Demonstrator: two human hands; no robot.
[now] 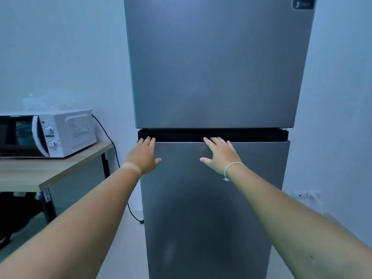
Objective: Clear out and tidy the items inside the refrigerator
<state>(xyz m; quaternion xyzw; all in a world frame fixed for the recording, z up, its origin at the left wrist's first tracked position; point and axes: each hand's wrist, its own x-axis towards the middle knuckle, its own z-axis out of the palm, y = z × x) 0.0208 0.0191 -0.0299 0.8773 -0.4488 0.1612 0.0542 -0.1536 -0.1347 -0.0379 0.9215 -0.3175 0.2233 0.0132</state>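
Observation:
A tall grey two-door refrigerator [217,67] stands straight ahead, both doors closed, so nothing inside shows. My left hand [144,156] lies flat on the top left of the lower door [205,208], fingertips reaching into the dark handle gap [181,135] between the doors. On the same door's upper middle rests my right hand [220,154], fingers straight and spread, tips at the gap's edge. A white string bracelet circles my right wrist.
A white microwave [60,133] sits on a wooden table [66,168] to the left, its black cable [112,146] running down to the floor by the fridge. A wall socket [305,193] with a white cord is low on the right wall.

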